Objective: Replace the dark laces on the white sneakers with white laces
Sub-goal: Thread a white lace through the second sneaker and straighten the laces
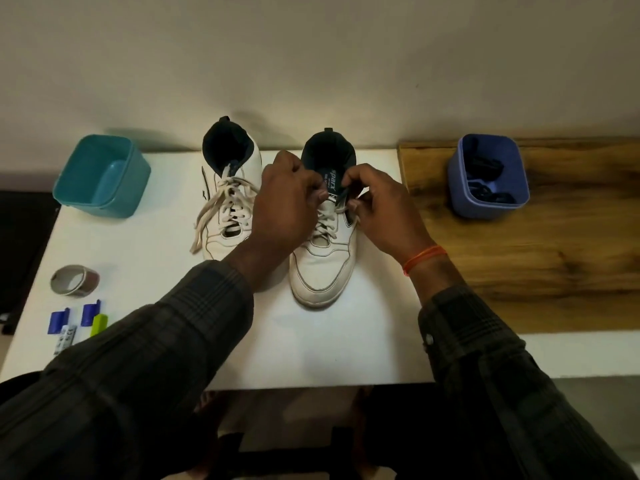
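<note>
Two white sneakers stand side by side on the white table (311, 348), toes toward me. The left sneaker (228, 202) carries a white lace (211, 209) whose loose ends trail off its left side. The right sneaker (323, 268) has a white lace (327, 223) threaded up its eyelets. My left hand (284, 206) and my right hand (381, 209) meet over the right sneaker's tongue, each pinching the white lace near the top eyelets. The exact lace ends are hidden under my fingers.
A teal bin (102, 176) sits at the back left. A blue bin (488, 174) holding dark laces (485, 181) stands on the wooden surface (536, 258) to the right. A tape roll (74, 280) and small blue and green items (78, 322) lie at the front left.
</note>
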